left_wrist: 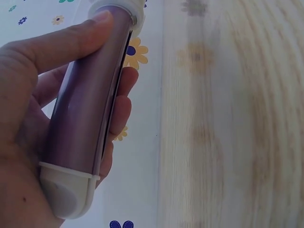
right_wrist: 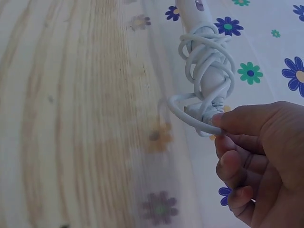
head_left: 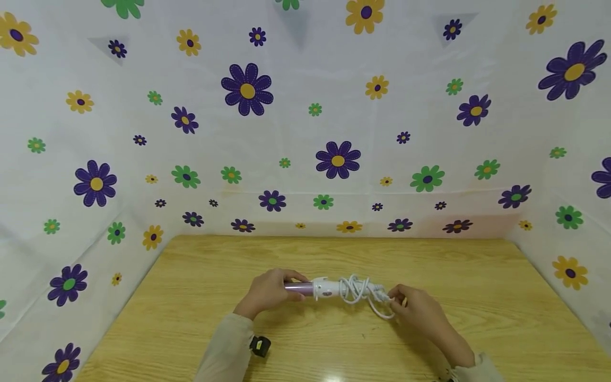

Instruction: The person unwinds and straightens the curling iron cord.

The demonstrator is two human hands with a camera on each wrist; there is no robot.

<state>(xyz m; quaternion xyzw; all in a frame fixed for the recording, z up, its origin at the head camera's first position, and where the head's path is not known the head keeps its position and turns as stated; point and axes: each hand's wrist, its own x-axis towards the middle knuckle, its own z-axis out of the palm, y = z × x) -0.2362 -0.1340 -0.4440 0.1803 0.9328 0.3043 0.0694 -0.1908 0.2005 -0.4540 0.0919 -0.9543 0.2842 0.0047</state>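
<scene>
So the curling iron (head_left: 326,288) is around the middle of the table (head_left: 310,345), lying left to right, pale purple barrel (left_wrist: 88,95) toward the left edge. Left hand (head_left: 273,289) is wrapped round that barrel, thumb along one side, fingers round the other. Right hand (head_left: 420,313) has the white cord (right_wrist: 202,71) pinched between thumb and finger at the handle end, other fingers loosely curled. Can't tell if the iron actually touches the wood.

The step in hand looks like cord handling to me. I'd hold the barrel firm with the left and let the right do the moving, one loop at a time, cord kept slack. Those loops cross over each other round the handle (right_wrist: 194,19), so yanking would probably just tighten the lot.

Room-wise, plenty of wood toward the far edge and both side edges, so a wide right-hand swing should be fine. Flowered cloth (head_left: 296,132) rises behind the far edge, though. Near edge is out of view, so careful there.
</scene>
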